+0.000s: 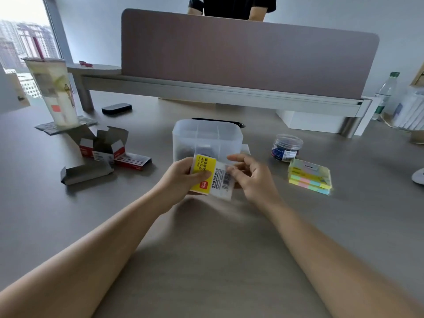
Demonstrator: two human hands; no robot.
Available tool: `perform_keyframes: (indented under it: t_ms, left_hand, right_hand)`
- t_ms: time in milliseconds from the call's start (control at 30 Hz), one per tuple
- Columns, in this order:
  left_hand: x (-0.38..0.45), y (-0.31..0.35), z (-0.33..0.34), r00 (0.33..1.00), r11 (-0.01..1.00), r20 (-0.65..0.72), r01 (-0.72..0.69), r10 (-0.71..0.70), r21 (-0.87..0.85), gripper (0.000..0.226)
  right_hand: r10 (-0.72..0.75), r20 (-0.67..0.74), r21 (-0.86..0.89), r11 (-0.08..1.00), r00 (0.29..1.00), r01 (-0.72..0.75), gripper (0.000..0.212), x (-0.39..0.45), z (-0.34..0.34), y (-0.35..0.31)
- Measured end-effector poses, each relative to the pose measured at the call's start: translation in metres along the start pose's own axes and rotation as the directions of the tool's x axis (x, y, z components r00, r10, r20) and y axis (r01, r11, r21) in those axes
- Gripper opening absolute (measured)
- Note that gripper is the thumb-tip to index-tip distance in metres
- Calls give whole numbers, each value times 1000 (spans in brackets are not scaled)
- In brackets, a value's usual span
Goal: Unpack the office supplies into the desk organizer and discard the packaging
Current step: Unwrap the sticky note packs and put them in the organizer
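step: opening a pack of index tabs, held up over the table just in front of the organizer.
left hand: the left hand grips the pack's yellow end, thumb across the label, fingers curled behind it.
right hand: the right hand has its fingers at the pack's clear end by the barcode; it looks like a pinch on the wrapper, though blur makes the exact hold hard to read.
organizer: translucent, with dividers, upright on the table; something dark sits in its near left compartment, too hazy to name.
done so far: opened boxes, red, white and grey, lie torn and flattened at the left, so those supplies seem already unpacked.
not discarded: that cardboard is still on the table, so the packaging step is undone.
still to unpack: a clear jar of clips stands right of the organizer; a stack of pastel sticky notes, seemingly wrapped, lies near it.
progress: roughly midway by my reading; the tabs, jar and notes remain, then all the waste.
other things: a tall cup at far left, a bottle at far right.
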State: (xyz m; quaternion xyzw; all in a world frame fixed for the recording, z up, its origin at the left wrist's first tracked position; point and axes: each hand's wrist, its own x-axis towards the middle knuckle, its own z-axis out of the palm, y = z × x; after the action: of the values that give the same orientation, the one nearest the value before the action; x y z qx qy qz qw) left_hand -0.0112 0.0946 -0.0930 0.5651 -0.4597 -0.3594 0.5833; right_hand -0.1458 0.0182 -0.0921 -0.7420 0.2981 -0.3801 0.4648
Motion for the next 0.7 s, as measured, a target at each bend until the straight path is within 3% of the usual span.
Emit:
perform_keyframes:
  t_ms: [300, 400, 533, 700]
  left_hand:
    - [6, -4, 4, 998, 999, -61, 10, -13, -45, 12]
    - [5, -4, 3, 998, 999, -68, 10, -12, -37, 12]
    - [7, -5, -4, 992, 999, -122, 22, -28, -48, 12]
    - [7, -4, -7, 988, 997, -150, 20, -32, -79, 14]
  right_hand:
    - [-123, -141, -103, 989, 982, 109, 11, -3, 1, 7]
    - [-150, -111, -152, 980, 983, 132, 23, -2, 1, 8]
    - [-138, -85, -71, 989, 987, 133, 34, 2, 1, 5]
    - [-64, -34, -25, 998, 997, 63, 31, 3, -4, 4]
